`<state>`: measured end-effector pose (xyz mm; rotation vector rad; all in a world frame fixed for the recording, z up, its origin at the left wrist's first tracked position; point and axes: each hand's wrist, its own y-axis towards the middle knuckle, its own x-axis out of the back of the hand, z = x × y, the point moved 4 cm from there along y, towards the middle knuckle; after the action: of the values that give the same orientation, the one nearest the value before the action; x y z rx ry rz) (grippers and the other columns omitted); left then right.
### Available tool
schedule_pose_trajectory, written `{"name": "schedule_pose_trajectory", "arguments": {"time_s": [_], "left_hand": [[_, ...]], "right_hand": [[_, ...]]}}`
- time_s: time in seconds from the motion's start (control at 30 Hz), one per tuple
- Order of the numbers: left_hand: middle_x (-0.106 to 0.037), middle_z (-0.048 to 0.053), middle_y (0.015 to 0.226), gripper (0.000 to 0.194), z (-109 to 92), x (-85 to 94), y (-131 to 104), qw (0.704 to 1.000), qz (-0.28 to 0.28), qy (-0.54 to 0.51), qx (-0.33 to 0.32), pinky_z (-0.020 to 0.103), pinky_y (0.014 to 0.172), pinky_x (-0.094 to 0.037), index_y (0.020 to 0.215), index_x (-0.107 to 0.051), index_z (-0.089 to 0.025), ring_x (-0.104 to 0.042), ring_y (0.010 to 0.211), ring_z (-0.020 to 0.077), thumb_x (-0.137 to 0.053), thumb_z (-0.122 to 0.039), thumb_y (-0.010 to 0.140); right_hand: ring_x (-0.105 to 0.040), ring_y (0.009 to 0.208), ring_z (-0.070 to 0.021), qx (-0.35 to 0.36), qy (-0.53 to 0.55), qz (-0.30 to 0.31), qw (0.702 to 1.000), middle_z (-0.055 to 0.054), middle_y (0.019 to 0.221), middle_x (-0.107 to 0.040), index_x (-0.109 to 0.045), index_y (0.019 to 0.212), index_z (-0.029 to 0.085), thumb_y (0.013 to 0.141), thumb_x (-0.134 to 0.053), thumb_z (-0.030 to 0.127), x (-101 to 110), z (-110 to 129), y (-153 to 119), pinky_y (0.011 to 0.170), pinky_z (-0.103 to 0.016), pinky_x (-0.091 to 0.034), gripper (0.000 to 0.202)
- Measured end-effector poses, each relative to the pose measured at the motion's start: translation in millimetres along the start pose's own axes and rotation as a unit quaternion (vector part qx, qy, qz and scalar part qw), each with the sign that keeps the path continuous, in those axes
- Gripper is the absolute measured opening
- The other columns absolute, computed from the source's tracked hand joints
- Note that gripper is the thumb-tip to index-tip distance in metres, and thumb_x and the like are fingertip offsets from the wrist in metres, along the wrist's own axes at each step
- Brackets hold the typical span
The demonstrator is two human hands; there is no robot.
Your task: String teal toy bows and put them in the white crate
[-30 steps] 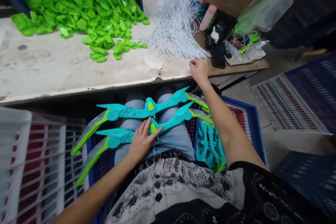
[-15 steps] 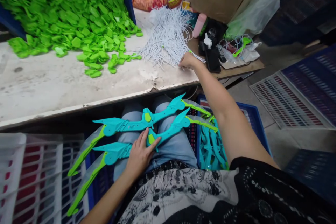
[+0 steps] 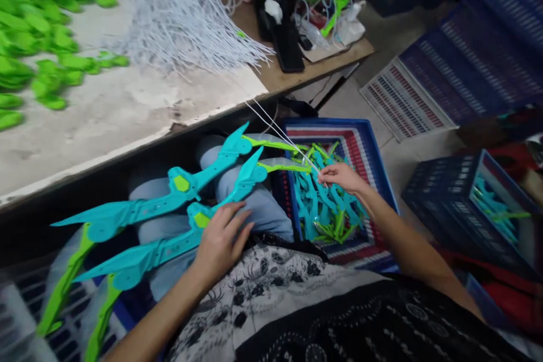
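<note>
Two turquoise toy bows with lime-green tips lie side by side across my lap, the farther bow (image 3: 142,209) and the nearer bow (image 3: 159,251). My left hand (image 3: 223,240) rests on the middle of the nearer bow, fingers spread. Out to the right, my right hand (image 3: 339,177) pinches the ends of thin white cords (image 3: 283,134), which stretch up and left past the bows' green tips. Beneath that hand is a blue crate (image 3: 384,181) holding many turquoise and green pieces.
On the table (image 3: 139,107) lie a heap of white cords (image 3: 182,17) and a pile of green pieces (image 3: 46,34). A black phone (image 3: 288,51) is near the table's right end. More crates (image 3: 441,192) stand on the floor at the right.
My right hand has moved from the cord heap down over the crate, drawing out white cords. The view has swung to the right. My left hand stays on the nearer bow.
</note>
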<state>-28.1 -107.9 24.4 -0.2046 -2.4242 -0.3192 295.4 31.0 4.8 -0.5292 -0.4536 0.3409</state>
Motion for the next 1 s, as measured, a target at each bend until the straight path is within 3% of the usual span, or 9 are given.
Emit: {"name": "schedule_pose_trajectory", "arguments": {"time_s": [0.1, 0.17, 0.27, 0.37, 0.53, 0.73, 1.0], "left_hand": [[-0.068, 0.009, 0.101, 0.020, -1.9, -52.6, 38.3, 0.977, 0.128, -0.151, 0.077, 0.034, 0.088, -0.047, 0.096, -0.068, -0.018, -0.062, 0.096, 0.0223, -0.053, -0.030, 0.088], [-0.070, 0.006, 0.090, 0.017, 1.8, -90.1, 62.1, 0.940, 0.186, -0.230, 0.171, 0.030, 0.078, -0.048, 0.086, -0.069, -0.018, -0.064, 0.085, 0.0209, -0.057, -0.029, 0.083], [-0.068, 0.004, 0.076, 0.012, 9.2, -135.4, 90.3, 0.851, 0.179, -0.358, 0.341, 0.025, 0.062, -0.044, 0.082, -0.069, -0.016, -0.061, 0.070, 0.0171, -0.061, -0.024, 0.078], [-0.066, 0.004, 0.072, 0.015, 12.1, -164.3, 109.9, 0.780, 0.146, -0.437, 0.424, 0.022, 0.056, -0.041, 0.088, -0.068, -0.012, -0.058, 0.062, 0.0131, -0.061, -0.020, 0.078], [-0.064, 0.004, 0.073, 0.017, 14.4, -189.5, 125.7, 0.740, 0.146, -0.485, 0.443, 0.020, 0.053, -0.042, 0.094, -0.066, -0.010, -0.057, 0.058, 0.0101, -0.057, -0.014, 0.080], [-0.066, 0.006, 0.073, 0.004, 17.3, -210.5, 131.8, 0.689, 0.157, -0.551, 0.445, 0.020, 0.054, -0.046, 0.080, -0.066, -0.010, -0.059, 0.058, 0.0103, -0.063, -0.012, 0.079], [-0.062, 0.004, 0.059, 0.011, 24.2, -234.0, 137.6, 0.629, 0.182, -0.610, 0.445, 0.017, 0.054, -0.047, 0.069, -0.064, -0.008, -0.058, 0.052, 0.0082, -0.068, -0.011, 0.079]], "right_hand": [[-0.050, 0.048, -0.0125, 0.036, 0.081, -0.189, 0.978, -0.004, 0.063, -0.067, -0.069, 0.067, 0.019, 0.054, -0.077, 0.049, -2.5, -36.8, -10.1, 0.046, -0.028, -0.040, 0.033], [-0.048, 0.048, -0.0124, 0.047, 0.091, -0.257, 0.961, -0.002, 0.060, -0.064, -0.069, 0.070, 0.019, 0.057, -0.073, 0.052, -12.2, -50.7, -7.4, 0.047, -0.028, -0.040, 0.035], [-0.048, 0.050, -0.0121, 0.053, 0.100, -0.291, 0.950, 0.000, 0.060, -0.061, -0.070, 0.077, 0.019, 0.063, -0.068, 0.051, -27.9, -62.5, 3.2, 0.050, -0.027, -0.042, 0.035], [-0.055, 0.061, -0.0144, 0.102, 0.091, -0.321, 0.937, -0.002, 0.069, -0.064, -0.070, 0.077, 0.019, 0.067, -0.066, 0.048, -36.0, -66.2, 11.5, 0.058, -0.029, -0.047, 0.031], [-0.060, 0.073, -0.0173, 0.189, 0.004, -0.356, 0.915, -0.005, 0.078, -0.065, -0.071, 0.077, 0.019, 0.077, -0.061, 0.043, -43.0, -68.2, 15.7, 0.068, -0.032, -0.050, 0.026], [-0.061, 0.082, -0.0189, 0.244, -0.102, -0.380, 0.886, -0.006, 0.083, -0.066, -0.073, 0.086, 0.022, 0.086, -0.054, 0.036, -54.7, -75.2, 14.9, 0.077, -0.034, -0.052, 0.023], [-0.059, 0.080, -0.0165, 0.338, -0.165, -0.392, 0.839, -0.005, 0.083, -0.065, -0.073, 0.097, 0.023, 0.089, -0.055, 0.027, -56.0, -88.4, 17.6, 0.074, -0.032, -0.051, 0.020]]}}
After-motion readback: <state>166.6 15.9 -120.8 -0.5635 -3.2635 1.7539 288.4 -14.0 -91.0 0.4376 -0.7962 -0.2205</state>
